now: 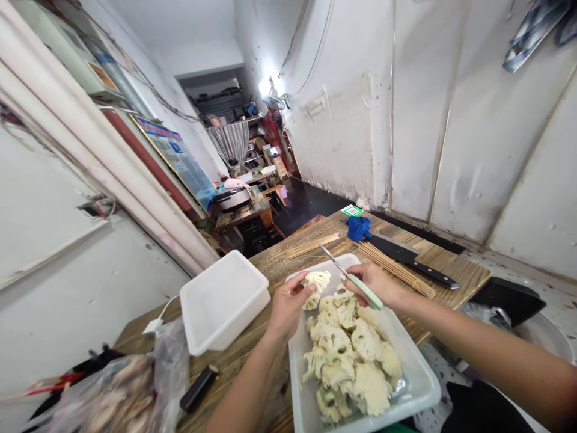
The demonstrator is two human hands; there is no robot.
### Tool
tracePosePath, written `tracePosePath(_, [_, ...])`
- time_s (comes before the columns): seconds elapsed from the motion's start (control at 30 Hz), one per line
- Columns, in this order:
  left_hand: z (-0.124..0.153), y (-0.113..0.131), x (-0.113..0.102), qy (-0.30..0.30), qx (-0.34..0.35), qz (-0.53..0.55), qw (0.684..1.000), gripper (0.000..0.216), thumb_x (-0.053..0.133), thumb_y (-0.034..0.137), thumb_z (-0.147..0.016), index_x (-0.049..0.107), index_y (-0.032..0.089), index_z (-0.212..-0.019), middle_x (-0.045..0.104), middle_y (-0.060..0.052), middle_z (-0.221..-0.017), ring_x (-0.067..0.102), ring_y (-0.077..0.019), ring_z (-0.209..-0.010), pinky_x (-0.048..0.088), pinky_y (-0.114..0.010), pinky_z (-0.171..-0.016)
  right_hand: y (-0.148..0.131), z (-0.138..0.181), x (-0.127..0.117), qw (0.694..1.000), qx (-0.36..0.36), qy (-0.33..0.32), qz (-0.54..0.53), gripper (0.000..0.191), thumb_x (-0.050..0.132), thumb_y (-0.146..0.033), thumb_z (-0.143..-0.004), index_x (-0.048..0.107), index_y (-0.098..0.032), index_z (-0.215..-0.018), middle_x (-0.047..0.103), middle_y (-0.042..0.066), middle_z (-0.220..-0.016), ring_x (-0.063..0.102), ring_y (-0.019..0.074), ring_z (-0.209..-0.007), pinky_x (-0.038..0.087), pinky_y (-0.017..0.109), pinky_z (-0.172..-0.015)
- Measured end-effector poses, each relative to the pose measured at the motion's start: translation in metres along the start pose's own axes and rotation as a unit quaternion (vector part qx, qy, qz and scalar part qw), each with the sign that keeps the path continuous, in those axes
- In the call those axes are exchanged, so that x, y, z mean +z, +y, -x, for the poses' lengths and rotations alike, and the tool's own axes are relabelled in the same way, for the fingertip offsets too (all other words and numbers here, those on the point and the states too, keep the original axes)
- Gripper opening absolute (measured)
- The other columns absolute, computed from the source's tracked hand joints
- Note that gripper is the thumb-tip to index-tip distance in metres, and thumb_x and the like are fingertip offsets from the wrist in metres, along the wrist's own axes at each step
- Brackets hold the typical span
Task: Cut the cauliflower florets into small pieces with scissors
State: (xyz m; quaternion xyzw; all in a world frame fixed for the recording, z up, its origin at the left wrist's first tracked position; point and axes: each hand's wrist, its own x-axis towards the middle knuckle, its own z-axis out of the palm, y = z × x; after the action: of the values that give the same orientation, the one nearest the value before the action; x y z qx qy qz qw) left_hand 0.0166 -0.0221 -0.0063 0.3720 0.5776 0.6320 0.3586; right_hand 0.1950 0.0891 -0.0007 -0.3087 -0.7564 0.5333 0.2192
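The left hand, raised from the bottom edge, pinches a cauliflower floret at lower centre; the right hand, reaching in from lower right, grips a green-handled knife, blade angled up-left. A QR-code card lies just right of centre; the left-side poster's lettering is illegible.

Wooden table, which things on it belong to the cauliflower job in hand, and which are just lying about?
In the job:
green-handled knife, in the right hand
cauliflower piece, in the left hand
tray of cauliflower

Apparently just lying about:
black-handled knife
thin sticks
white container
black cylinder
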Motion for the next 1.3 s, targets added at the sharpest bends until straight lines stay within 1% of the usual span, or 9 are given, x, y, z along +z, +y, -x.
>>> tracePosePath(0.1, [-0.003,-0.001,-0.008,-0.008,-0.013,-0.052,0.999,0.047,0.081,0.032,-0.060,0.071,0.015,-0.103,0.071,-0.006,-0.090,0.061,-0.0177,-0.082,0.048,-0.029,-0.077,0.002,-0.009,0.008,0.999,0.037,-0.015,0.011,0.015,0.058,-0.033,-0.076,0.059,-0.018,-0.072,0.056,-0.002,-0.046,0.057,0.0145,-0.040,0.037,0.019,-0.037])
tracePosePath(0.17, [-0.005,-0.002,-0.011,-0.002,-0.013,-0.068,0.998,0.047,0.081,0.033,-0.060,0.071,0.015,-0.102,0.071,-0.006,-0.092,0.061,-0.0172,-0.081,0.048,-0.028,-0.076,0.000,-0.017,0.011,0.995,0.051,-0.002,0.086,0.021,0.060,-0.037,-0.078,0.061,-0.018,-0.070,0.060,0.000,-0.051,0.059,0.0149,-0.044,0.038,0.020,-0.041])
tracePosePath(0.33, [-0.006,-0.006,-0.015,-0.040,-0.030,-0.074,0.996,0.048,0.078,0.037,-0.063,0.070,0.015,-0.105,0.070,-0.008,-0.098,0.061,-0.0181,-0.083,0.047,-0.029,-0.078,-0.015,-0.024,0.007,0.963,-0.027,0.075,0.257,0.024,0.067,-0.039,-0.076,0.069,-0.015,-0.073,0.067,0.008,-0.070,0.062,0.0190,-0.069,0.037,0.024,-0.057])
tracePosePath(0.47, [-0.007,-0.005,-0.015,-0.053,-0.033,-0.115,0.991,0.048,0.080,0.036,-0.060,0.071,0.014,-0.102,0.070,-0.006,-0.090,0.059,-0.0155,-0.075,0.046,-0.027,-0.073,-0.023,-0.020,0.009,0.960,-0.127,0.060,0.242,0.021,0.069,-0.035,-0.073,0.071,-0.017,-0.085,0.065,0.003,-0.066,0.056,0.0145,-0.060,0.034,0.022,-0.055])
tracePosePath(0.73, [-0.010,0.005,-0.011,-0.111,-0.015,-0.143,0.983,0.042,0.078,0.035,-0.064,0.073,0.015,-0.101,0.070,-0.005,-0.087,0.057,-0.0147,-0.073,0.045,-0.026,-0.072,-0.016,-0.024,0.023,0.966,-0.210,0.013,0.150,0.028,0.063,-0.015,-0.070,0.068,-0.020,-0.097,0.065,-0.003,-0.072,0.053,0.0105,-0.061,0.037,0.018,-0.058])
tracePosePath(0.9, [-0.011,0.009,-0.005,-0.124,-0.035,-0.064,0.990,0.046,0.079,0.036,-0.064,0.072,0.016,-0.105,0.070,-0.007,-0.096,0.060,-0.0169,-0.083,0.048,-0.029,-0.078,-0.021,-0.026,0.026,0.984,-0.152,0.049,0.084,0.019,0.064,-0.016,-0.067,0.068,-0.016,-0.086,0.065,-0.002,-0.069,0.052,0.0108,-0.062,0.038,0.018,-0.058])
tracePosePath(1.07, [-0.010,0.004,-0.001,-0.133,-0.083,-0.026,0.987,0.047,0.081,0.034,-0.063,0.071,0.018,-0.106,0.070,-0.006,-0.101,0.061,-0.0153,-0.082,0.050,-0.029,-0.078,-0.015,-0.028,0.031,0.994,-0.061,0.076,0.045,0.033,0.068,-0.016,-0.059,0.067,-0.018,-0.092,0.064,-0.003,-0.068,0.052,0.0111,-0.059,0.040,0.020,-0.056])
tracePosePath(1.17, [-0.009,0.001,0.001,-0.121,-0.106,0.000,0.987,0.047,0.082,0.034,-0.060,0.072,0.017,-0.102,0.070,-0.007,-0.099,0.062,-0.0157,-0.082,0.051,-0.030,-0.080,-0.010,-0.028,0.032,0.996,-0.050,0.071,-0.016,0.039,0.067,-0.012,-0.055,0.066,-0.018,-0.093,0.065,-0.003,-0.071,0.054,0.0108,-0.062,0.042,0.019,-0.058])
tracePosePath(1.3, [-0.008,0.001,-0.005,-0.083,-0.080,0.054,0.992,0.042,0.081,0.033,-0.062,0.071,0.019,-0.100,0.069,-0.005,-0.099,0.062,-0.0158,-0.087,0.050,-0.031,-0.085,-0.008,-0.027,0.022,0.988,-0.011,0.075,-0.134,0.042,0.061,-0.007,-0.055,0.063,-0.015,-0.096,0.061,-0.005,-0.065,0.049,0.0083,-0.055,0.039,0.017,-0.050])
